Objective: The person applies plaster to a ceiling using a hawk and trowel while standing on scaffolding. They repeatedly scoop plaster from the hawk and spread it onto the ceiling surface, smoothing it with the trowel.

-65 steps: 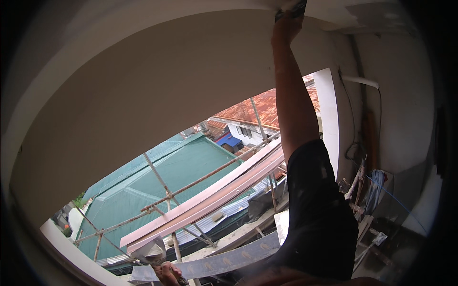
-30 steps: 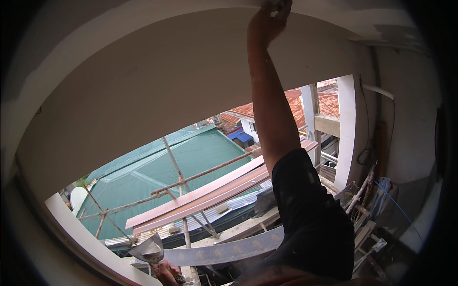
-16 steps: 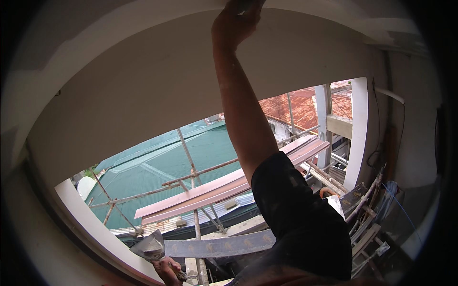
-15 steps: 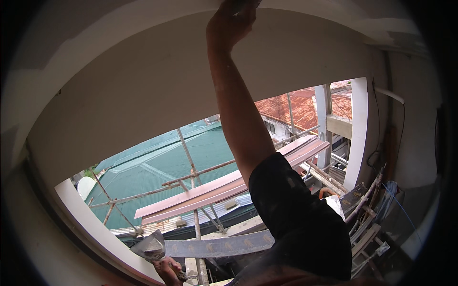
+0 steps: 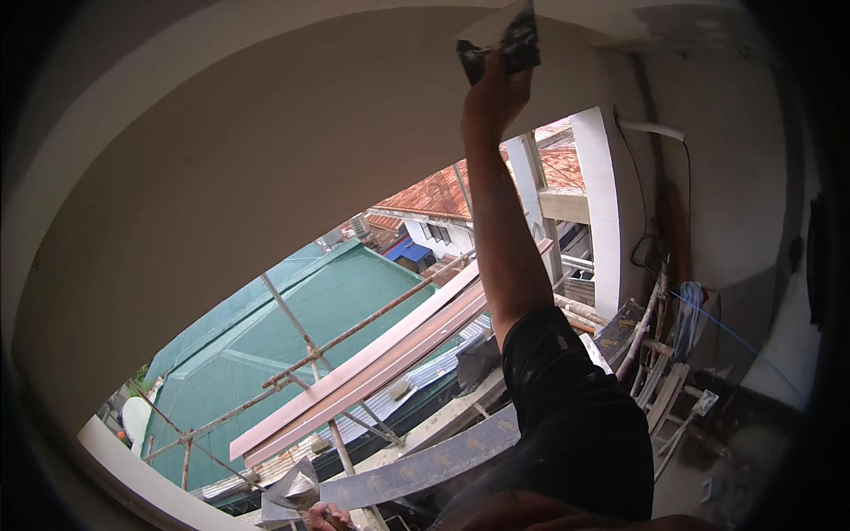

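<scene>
My right hand is raised high against the wall above the window opening. Its fingers are closed on a wide flat scraper, dark with pale smears, whose upper edge is close to the ceiling line; I cannot tell if it touches. Low at the left, my left hand is closed round a putty knife. A lump of pale putty lies on the broad blade. Most of that handle is hidden in the fingers, and the hand is cut off by the lower edge.
Beyond the opening, pinkish planks lie across scaffold poles above a green roof. A grey curved board runs below. At the right are poles and wood scraps, a blue cord and a white pipe.
My right hand has moved right and somewhat lower in view, bringing the scraper into sight. The left hand with the putty knife sits lower in view. The whole view has tilted and shifted.
</scene>
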Motion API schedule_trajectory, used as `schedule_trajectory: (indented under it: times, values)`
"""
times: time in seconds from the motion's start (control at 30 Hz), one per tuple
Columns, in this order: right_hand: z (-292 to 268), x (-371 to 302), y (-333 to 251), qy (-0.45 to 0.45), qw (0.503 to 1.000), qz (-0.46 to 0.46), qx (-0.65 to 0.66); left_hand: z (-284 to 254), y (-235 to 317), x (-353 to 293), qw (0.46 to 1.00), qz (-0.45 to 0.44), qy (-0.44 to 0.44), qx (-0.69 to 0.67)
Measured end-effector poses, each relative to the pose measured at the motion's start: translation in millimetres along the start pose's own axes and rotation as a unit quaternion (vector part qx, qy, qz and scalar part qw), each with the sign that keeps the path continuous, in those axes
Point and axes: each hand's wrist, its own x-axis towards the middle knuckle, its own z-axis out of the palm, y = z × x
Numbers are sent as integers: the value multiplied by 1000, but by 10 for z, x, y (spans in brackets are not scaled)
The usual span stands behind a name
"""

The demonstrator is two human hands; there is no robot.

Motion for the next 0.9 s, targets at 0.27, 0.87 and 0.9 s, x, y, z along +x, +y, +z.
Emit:
schedule_trajectory:
  times: [0.27,0.87,0.9]
  values:
    - [-613,1802,1023,44,996,-71,-7,1063,305,-253,999,-18,38,-32]
    - [-142,2176,1494,-6,984,-153,-89,1441,226,-552,997,-27,68,-37]
    - [-86,2098,1441,-16,987,-150,-60,1406,243,-553,997,-28,66,-39]
